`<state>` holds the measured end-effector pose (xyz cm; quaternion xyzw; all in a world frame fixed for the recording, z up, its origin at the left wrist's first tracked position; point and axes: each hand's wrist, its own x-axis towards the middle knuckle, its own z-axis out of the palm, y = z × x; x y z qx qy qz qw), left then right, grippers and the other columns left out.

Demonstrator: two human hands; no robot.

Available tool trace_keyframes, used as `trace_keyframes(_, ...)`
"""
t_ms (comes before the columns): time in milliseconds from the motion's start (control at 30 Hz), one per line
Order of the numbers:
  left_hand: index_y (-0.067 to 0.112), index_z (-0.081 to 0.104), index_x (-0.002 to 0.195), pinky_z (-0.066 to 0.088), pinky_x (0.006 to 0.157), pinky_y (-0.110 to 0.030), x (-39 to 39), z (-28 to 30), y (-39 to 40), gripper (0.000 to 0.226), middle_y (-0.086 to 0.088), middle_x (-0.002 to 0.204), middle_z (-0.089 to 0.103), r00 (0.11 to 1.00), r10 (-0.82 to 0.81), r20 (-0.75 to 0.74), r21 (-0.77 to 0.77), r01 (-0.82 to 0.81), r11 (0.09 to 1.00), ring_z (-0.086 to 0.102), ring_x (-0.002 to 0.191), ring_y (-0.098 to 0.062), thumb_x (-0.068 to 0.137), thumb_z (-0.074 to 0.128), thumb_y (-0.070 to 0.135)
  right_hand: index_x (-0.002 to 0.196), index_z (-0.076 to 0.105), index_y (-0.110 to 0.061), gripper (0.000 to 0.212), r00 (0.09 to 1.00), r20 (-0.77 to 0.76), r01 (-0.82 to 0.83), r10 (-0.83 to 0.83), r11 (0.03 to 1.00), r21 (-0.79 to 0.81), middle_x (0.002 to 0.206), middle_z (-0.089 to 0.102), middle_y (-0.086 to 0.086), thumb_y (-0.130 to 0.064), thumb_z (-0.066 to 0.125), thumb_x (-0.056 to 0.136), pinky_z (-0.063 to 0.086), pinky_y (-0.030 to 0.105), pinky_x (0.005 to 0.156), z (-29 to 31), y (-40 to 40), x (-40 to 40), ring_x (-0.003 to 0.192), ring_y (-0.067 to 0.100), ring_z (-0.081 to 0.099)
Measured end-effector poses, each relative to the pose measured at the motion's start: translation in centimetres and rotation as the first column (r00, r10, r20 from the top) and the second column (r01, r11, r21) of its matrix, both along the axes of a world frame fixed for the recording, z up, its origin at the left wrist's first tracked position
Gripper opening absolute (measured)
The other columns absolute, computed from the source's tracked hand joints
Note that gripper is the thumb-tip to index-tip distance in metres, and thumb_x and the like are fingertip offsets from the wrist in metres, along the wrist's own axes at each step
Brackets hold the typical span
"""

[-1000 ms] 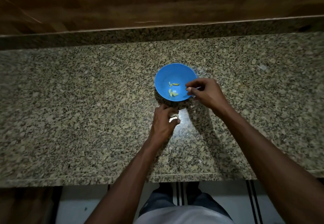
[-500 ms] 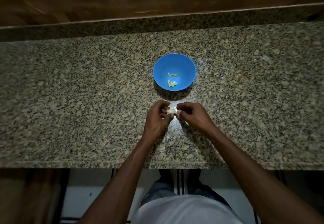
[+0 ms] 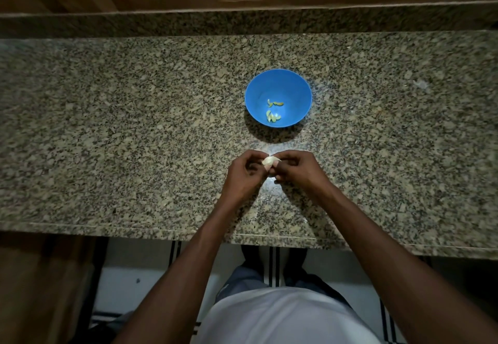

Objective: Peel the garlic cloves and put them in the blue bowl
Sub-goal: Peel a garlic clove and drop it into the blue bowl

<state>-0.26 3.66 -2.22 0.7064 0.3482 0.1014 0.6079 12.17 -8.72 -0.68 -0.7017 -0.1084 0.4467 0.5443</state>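
Done: I see a few peeled cloves (image 3: 274, 112) in the blue bowl (image 3: 301, 93).
Now: left hand (image 3: 244, 175) and right hand (image 3: 297, 167) both pinch one garlic clove (image 3: 270, 161) (skin on, I think) near the bowl.
Left: peel it, drop it in.

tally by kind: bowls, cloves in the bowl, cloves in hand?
Blue bowl: 1
Peeled cloves in the bowl: about 4, small and clumped, so the count is approximate
Garlic clove pinched between left hand and right hand: 1
Total: about 6
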Motion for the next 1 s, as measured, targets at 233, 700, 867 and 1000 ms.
trace_keyframes(233, 0.013, 0.065, 0.128, 0.062, 0.087, -0.043, -0.1, 0.4, -0.7, 0.042, -0.019, 0.116, 0.073, 0.951, 0.309, 0.005, -0.450, -0.273, 0.850, 0.074, 0.102, -0.030, 0.090, 0.078, 0.000, 0.104, 0.075, 0.000, 0.010, 0.982, -0.188, 0.030, -0.032, 0.999, -0.018, 0.094, 0.078, 0.021, 0.002, 0.072, 0.095, 0.060, 0.057, 0.096, 0.1, 0.4, 0.0, 0.090, 0.038, 0.074)
trace_keyframes(700, 0.005, 0.058, 0.133, 0.062, 0.075, -0.033, -0.7, 1.4, -0.5, 0.040, -0.019, 0.110, 0.075, 0.945, 0.325, 0.028, -0.510, -0.266, 0.818, 0.076, 0.086, -0.021, 0.096, 0.072, 0.003, 0.109, 0.074, 0.000, 0.014, 0.993, -0.074, -0.095, 0.097, 0.995, 0.032, 0.092, 0.077, 0.017, -0.006, 0.074, 0.096, 0.063, 0.035, 0.073, 0.2, -0.3, 1.0, 0.073, 0.022, 0.070)
trace_keyframes(867, 0.003, 0.076, 0.113, 0.060, 0.078, -0.035, -0.6, 0.8, -0.9, 0.024, -0.019, 0.102, 0.079, 0.956, 0.288, -0.051, -0.518, -0.272, 0.811, 0.074, 0.084, -0.024, 0.090, 0.080, 0.008, 0.112, 0.074, 0.001, 0.016, 0.989, -0.135, -0.064, 0.068, 0.997, 0.034, 0.095, 0.076, 0.017, -0.006, 0.073, 0.097, 0.065, 0.040, 0.081, -0.8, -0.1, 0.5, 0.076, 0.024, 0.071)
trace_keyframes(1000, 0.003, 0.080, 0.102, 0.063, 0.082, -0.041, -0.5, 1.2, -0.9, 0.018, -0.016, 0.094, 0.080, 0.959, 0.277, -0.054, -0.399, -0.275, 0.875, 0.076, 0.083, -0.027, 0.086, 0.084, 0.007, 0.111, 0.077, 0.002, 0.027, 0.992, -0.058, -0.104, 0.108, 0.992, 0.071, 0.102, 0.078, 0.022, -0.016, 0.082, 0.091, 0.065, 0.046, 0.088, -0.6, -0.1, 0.2, 0.092, 0.036, 0.077)
